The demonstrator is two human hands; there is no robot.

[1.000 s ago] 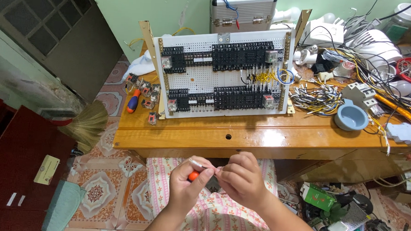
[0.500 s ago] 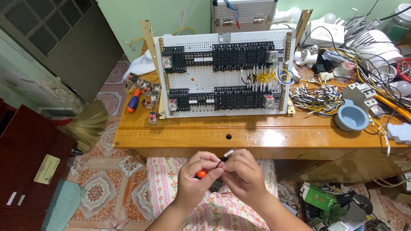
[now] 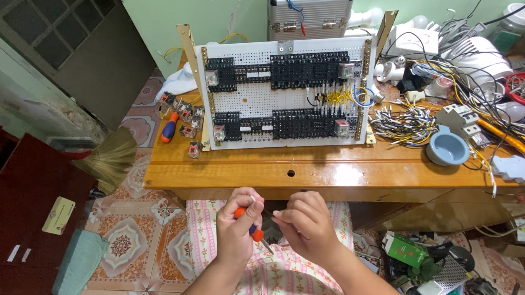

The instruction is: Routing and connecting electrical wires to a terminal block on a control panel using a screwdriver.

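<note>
Below the edge of the tabletop (image 3: pixel 332 174), over our lap, we work with both hands close together but not touching. Our left hand (image 3: pixel 237 223) is clamped on a small screwdriver (image 3: pixel 254 228) with an orange and blue handle, its thin metal tip pointing down and to the right. Our right hand (image 3: pixel 306 223) is curled with its fingertips pinched; what it holds is too small to tell. To do this well, we judge it best to keep the hands steadied over the lap and the tip square to the tiny part.

Beyond the tabletop edge stands a white perforated wiring board (image 3: pixel 282 95) with rows of matte black blocks and yellow wires. Right of the board lie a loose bundle of cut wires (image 3: pixel 402 121) and a round blue plastic cup (image 3: pixel 447 148); left of it lies a second screwdriver (image 3: pixel 169 127) on the glossy wood.
</note>
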